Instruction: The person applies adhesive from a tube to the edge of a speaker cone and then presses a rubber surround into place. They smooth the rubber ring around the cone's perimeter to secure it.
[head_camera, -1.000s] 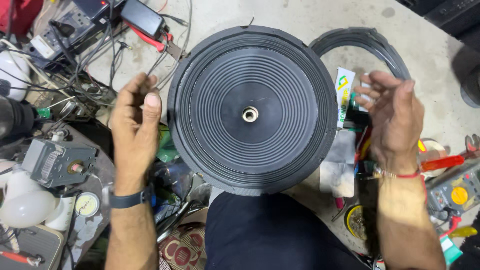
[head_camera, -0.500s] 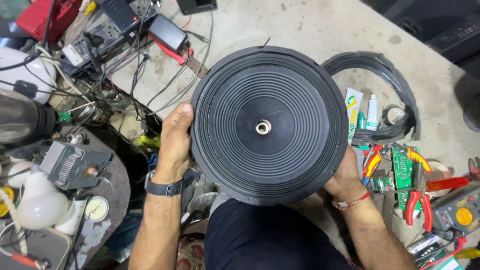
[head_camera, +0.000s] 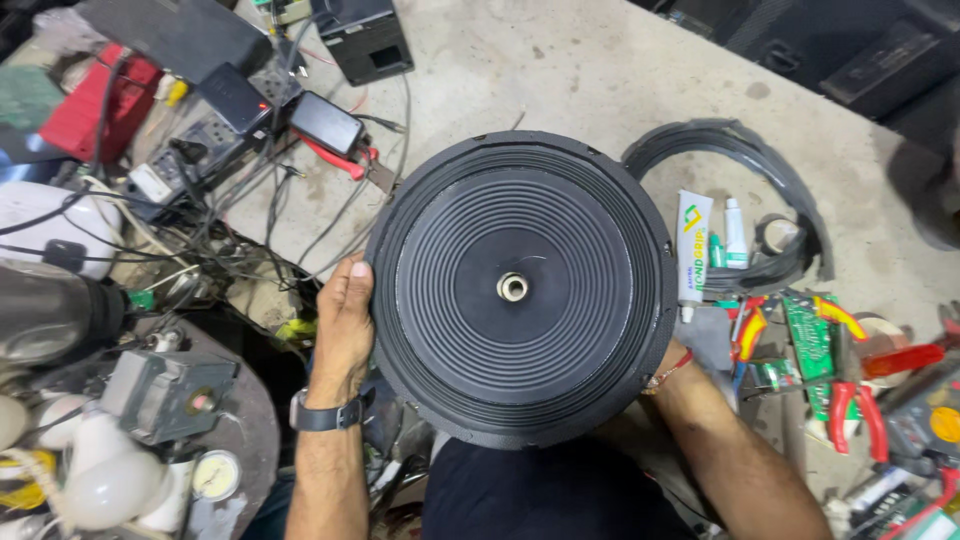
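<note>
Both grips clamp one black speaker cone (head_camera: 515, 290) at centre frame: left hand (head_camera: 343, 325) curled on its left rim, right hand hidden beneath the lower right edge, only the wrist (head_camera: 668, 368) showing. It looks like a holding and inspecting step. Lower left, two white bulbs (head_camera: 70, 470). Right, several red-handled pliers (head_camera: 850, 385), one glue tube (head_camera: 693, 247). Beyond, one grey ring (head_camera: 740, 150) on the floor.

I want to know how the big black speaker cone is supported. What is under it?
The left hand grips the speaker cone at its left rim. The right hand is hidden under its right edge; only the wrist shows. The floor and any fingers beneath are covered.
</note>
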